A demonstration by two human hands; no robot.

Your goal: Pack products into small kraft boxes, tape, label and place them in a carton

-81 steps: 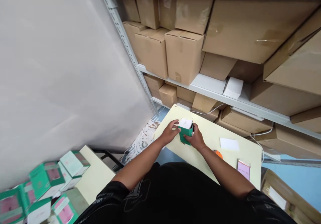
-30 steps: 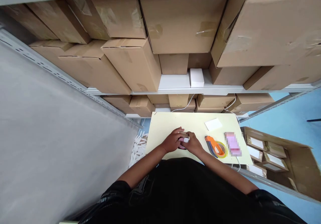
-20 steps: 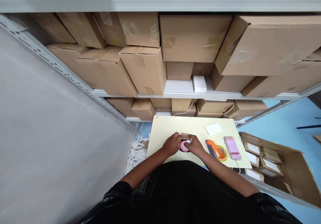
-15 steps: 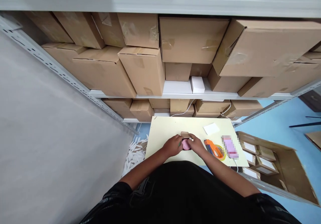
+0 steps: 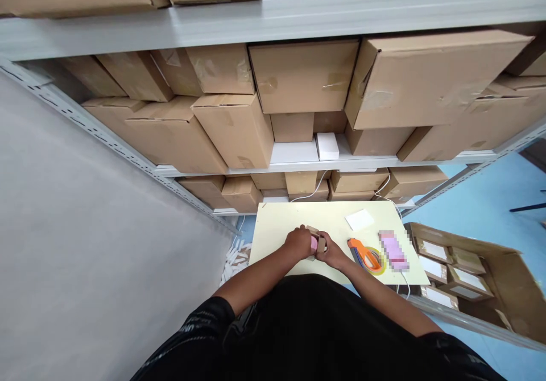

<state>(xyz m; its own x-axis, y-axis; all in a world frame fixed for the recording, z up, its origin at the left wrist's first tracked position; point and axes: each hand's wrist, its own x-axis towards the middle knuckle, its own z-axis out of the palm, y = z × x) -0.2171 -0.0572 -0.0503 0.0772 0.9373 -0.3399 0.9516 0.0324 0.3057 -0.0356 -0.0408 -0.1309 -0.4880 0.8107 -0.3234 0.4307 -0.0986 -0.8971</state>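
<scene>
Between my hands is a small brown cardboard box [image 5: 322, 245] with its flaps up. A pink round object [image 5: 314, 244] shows inside it; its kind I cannot make out. My left hand [image 5: 298, 242] is closed around the box's left side, its fingers curled at the far edge. On the right side, my right hand [image 5: 331, 253] grips the box by a flap. Both hands are low over the near part of the pale yellow table [image 5: 273, 227]. To their right lies an orange tape dispenser [image 5: 367, 257], with a yellow ring-shaped roll [image 5: 381, 260] under it.
A white card [image 5: 359, 219] and a blurred-out pink device [image 5: 393, 250] with a cable lie on the table's right. Beside the table stands an open carton [image 5: 507, 278] of small labelled boxes. Shelves [image 5: 205, 168] with cardboard boxes rise behind; white scraps [image 5: 234, 259] lie at left.
The small box has turned and tilted, and one flap now stands up by my right hand. Less of the pink object shows. The view has shifted, with more of the upper shelf visible.
</scene>
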